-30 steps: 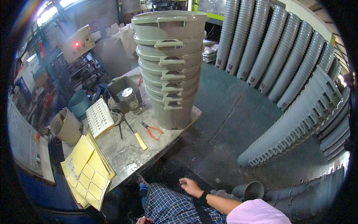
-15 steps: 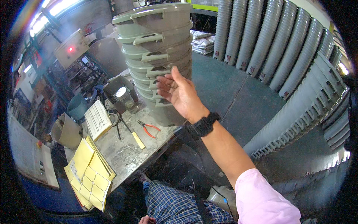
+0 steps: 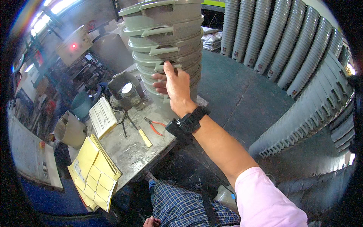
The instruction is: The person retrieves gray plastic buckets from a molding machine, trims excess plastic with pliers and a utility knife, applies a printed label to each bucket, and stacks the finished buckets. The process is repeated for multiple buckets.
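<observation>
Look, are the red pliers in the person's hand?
No, the red-handled pliers lie on the metal table, while the right hand touches the bucket stack.

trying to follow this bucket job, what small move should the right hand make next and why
Probably close the fingers under a rim and steady the stack of grey buckets. The right hand lies flat against its lower part, thumb up, gripping nothing clearly, and the tall stack stands near the edge of the metal table.
</observation>
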A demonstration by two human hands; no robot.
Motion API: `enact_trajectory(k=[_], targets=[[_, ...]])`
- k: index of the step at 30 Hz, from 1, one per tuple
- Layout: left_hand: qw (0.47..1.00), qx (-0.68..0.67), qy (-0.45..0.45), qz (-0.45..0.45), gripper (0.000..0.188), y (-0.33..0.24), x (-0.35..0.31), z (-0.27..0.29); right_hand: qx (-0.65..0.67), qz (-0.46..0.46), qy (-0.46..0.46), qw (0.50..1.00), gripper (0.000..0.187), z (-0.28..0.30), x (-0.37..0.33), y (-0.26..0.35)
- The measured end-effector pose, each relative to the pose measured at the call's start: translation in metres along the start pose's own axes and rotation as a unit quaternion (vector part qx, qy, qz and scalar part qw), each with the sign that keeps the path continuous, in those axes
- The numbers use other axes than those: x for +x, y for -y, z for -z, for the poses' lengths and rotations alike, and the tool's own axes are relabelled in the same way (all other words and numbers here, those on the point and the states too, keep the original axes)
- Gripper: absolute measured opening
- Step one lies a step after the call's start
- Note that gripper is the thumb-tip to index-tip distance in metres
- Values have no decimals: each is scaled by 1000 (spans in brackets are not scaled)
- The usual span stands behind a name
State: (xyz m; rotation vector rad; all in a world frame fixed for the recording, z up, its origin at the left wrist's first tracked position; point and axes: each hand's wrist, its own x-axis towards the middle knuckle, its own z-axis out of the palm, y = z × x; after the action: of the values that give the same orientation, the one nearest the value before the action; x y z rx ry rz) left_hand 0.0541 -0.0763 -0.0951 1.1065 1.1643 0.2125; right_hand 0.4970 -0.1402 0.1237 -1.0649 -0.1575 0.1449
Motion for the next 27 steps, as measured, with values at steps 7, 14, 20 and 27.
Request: enact_trajectory(k=[7,14,20,27], targets=[[999,34,1,0,26,5,4,8,92,-15,31,995,28,-22,18,-9],[1000,-2,-25,-7,27,7,3,10,60,-12,40,997,34,-37,10,-19],[1000,-13,-16,-19,28,-5,-4,12,39,10,126,991,24,-8,-1,-47],[982,-103,-117,-107,20,-47,-29,68,-421,33,321,848,23,100,-202,-206]])
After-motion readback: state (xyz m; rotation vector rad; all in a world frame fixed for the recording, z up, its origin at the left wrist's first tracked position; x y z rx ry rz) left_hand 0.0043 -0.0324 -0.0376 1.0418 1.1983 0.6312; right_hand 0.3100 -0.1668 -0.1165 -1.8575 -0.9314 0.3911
